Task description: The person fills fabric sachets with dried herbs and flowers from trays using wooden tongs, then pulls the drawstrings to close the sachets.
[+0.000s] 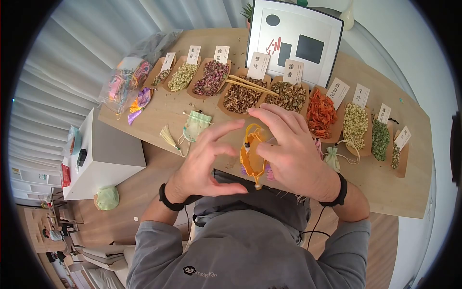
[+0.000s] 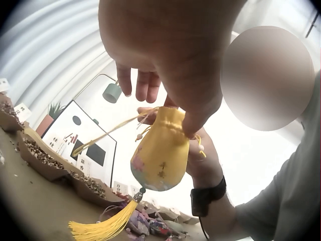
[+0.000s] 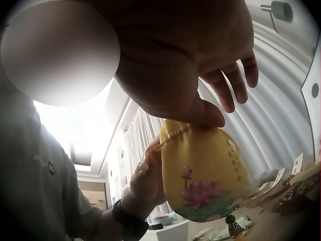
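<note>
A yellow drawstring pouch point(image 1: 252, 163) hangs in front of the torso, its mouth facing up and spread wide. My right hand point(image 1: 297, 153) pinches the pouch's rim, with the thumb at the mouth. On the other side my left hand point(image 1: 204, 156) forms a wide C, its thumb and fingers spread apart beside the pouch. The right wrist view shows a printed pink lotus point(image 3: 198, 193) on the pouch's side. A yellow tassel point(image 2: 103, 226) dangles from its base in the left wrist view, and drawstrings with beads trail from the neck.
Labelled paper trays of dried herbs and flowers, such as red-orange petals point(image 1: 321, 113) and rosebuds point(image 1: 211, 77), line the table point(image 1: 159, 113). Wooden tongs point(image 1: 252, 85) lie across two trays. Pale green pouches point(image 1: 197, 124) and a framed board point(image 1: 294, 36) are also there.
</note>
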A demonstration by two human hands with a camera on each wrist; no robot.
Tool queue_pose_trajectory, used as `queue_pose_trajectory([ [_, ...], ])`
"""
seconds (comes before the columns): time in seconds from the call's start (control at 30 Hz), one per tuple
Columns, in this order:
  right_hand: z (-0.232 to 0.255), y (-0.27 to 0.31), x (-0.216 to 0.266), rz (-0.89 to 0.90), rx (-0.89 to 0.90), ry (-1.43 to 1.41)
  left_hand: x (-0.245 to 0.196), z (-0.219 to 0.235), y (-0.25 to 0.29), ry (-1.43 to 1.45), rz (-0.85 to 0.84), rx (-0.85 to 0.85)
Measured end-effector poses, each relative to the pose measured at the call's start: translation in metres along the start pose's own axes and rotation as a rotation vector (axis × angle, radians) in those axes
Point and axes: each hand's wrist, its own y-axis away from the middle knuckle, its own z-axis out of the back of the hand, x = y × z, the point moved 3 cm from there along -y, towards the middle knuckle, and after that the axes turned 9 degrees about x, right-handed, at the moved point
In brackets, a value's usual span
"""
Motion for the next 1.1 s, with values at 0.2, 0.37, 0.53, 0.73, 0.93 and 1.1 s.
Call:
queue_pose_trajectory([
  [0.2, -0.003, -0.003, 0.003, -0.003, -0.017, 0.066, 0.012, -0.041, -0.013, 0.309, 0.177, -0.018],
  [0.37, -0.003, -0.003, 0.0, -0.03, -0.044, 0.06, 0.031, -0.063, -0.009, 0.553, 0.35, -0.007],
  [0.53, -0.007, -0.004, -0.002, -0.04, -0.028, 0.029, 0.039, -0.067, -0.01, 0.612, 0.246, -0.018],
  [0.73, -0.009, -0.005, -0.004, -0.013, -0.049, 0.027, 0.041, -0.073, -0.012, 0.888, 0.26, 0.106],
  [0.93, -0.01, -0.007, 0.003, -0.022, -0.03, 0.046, 0.04, -0.074, -0.009, 0.742, 0.32, 0.132],
  [1.1, -0.013, -0.007, 0.006, 0.006, 0.114, 0.031, 0.035, -0.072, -0.013, 0.737, 0.36, 0.152],
])
